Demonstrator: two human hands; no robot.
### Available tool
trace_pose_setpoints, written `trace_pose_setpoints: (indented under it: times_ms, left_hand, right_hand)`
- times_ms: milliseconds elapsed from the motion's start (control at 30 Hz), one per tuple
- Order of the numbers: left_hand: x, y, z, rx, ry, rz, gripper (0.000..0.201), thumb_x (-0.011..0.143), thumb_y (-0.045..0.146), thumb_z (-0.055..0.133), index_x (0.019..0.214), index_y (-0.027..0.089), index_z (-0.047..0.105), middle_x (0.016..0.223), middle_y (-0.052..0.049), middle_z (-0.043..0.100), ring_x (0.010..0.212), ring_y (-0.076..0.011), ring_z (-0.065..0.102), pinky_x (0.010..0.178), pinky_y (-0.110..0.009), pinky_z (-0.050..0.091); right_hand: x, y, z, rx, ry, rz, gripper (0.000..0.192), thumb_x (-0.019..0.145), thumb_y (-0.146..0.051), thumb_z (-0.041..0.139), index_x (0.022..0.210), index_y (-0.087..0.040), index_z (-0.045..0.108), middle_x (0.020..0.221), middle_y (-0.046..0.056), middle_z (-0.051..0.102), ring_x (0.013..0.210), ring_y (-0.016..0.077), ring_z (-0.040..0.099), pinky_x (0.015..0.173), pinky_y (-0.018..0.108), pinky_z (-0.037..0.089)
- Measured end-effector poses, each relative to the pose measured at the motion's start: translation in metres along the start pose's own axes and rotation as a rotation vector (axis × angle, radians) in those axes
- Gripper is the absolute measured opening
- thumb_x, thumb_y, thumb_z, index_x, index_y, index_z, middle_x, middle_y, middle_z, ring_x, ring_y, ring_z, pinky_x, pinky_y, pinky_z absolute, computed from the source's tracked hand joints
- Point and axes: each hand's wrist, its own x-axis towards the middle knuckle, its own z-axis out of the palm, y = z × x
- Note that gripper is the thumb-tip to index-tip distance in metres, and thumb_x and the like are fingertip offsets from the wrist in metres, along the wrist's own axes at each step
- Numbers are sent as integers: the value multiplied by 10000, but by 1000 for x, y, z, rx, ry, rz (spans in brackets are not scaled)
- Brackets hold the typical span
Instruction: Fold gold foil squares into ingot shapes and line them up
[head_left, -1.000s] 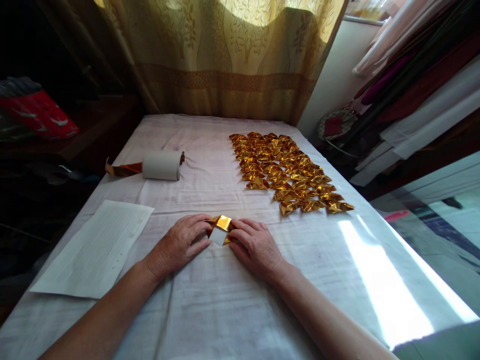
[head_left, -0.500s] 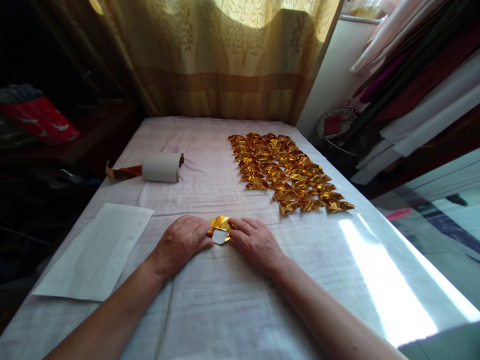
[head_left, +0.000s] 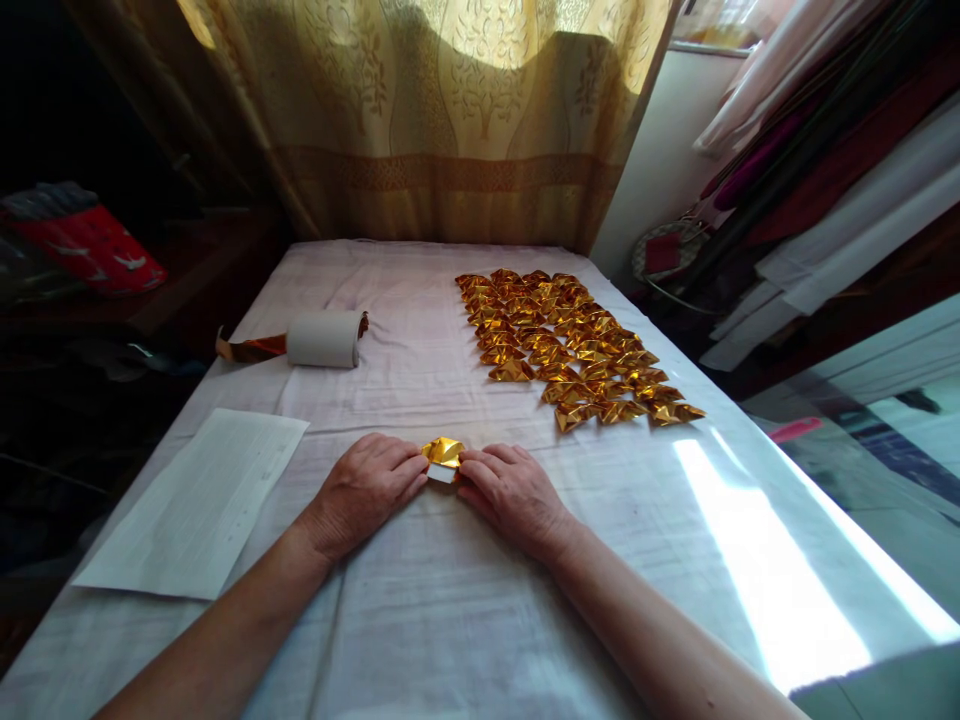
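Note:
Between my two hands, near the middle of the cloth-covered table, is a small piece of gold foil paper, partly folded, with a white patch along its near side. My left hand pinches its left end with the fingertips. At the right end, the fingers of my right hand are closed on the same foil paper. Part of each end is hidden under the fingers. Beyond my right hand lie rows of several folded gold foil ingots.
A grey-white cylinder with gold foil strips sticking out lies at the back left. A printed sheet of paper rests left of my left arm. A red container stands on a dark surface at left; clothes hang at right.
The foil paper's near flap has folded up, so its white opening is narrower and the piece looks flatter. My fingers have closed in slightly at both ends.

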Motion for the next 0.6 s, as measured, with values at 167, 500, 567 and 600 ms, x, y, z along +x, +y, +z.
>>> trace_pose_setpoints:
  times_ms: [167,500,567,600]
  left_hand:
    - [-3,0,-3,-20,-95,6,185,954,335,555,1025,219,681,1026,-58,711,926,-218,636,864,-382,483]
    - [-3,6,-1,-31,-64,-9,178,978,252,512,959,223,686,922,-34,710,853,-192,628,828,-351,470]
    - [-1,5,0,-46,-69,-30,194,984,272,504,940,220,685,905,-31,711,841,-189,627,812,-342,466]
    - [0,4,0,-60,-80,-51,207,988,284,497,930,218,683,893,-30,711,831,-189,627,800,-338,464]
  right_hand:
    - [-1,-1,-1,38,11,25,162,973,-190,548,899,-209,691,1057,61,724,887,182,603,819,306,469]
    - [-5,2,-2,81,-14,70,197,982,-167,505,984,-202,699,954,58,737,810,174,609,773,286,477]
    - [-4,1,-3,116,-7,154,173,975,-188,526,961,-205,698,903,43,738,806,174,620,763,279,472]
    - [-3,0,-4,130,-8,199,162,969,-202,539,942,-208,698,877,35,735,799,174,624,752,276,469]
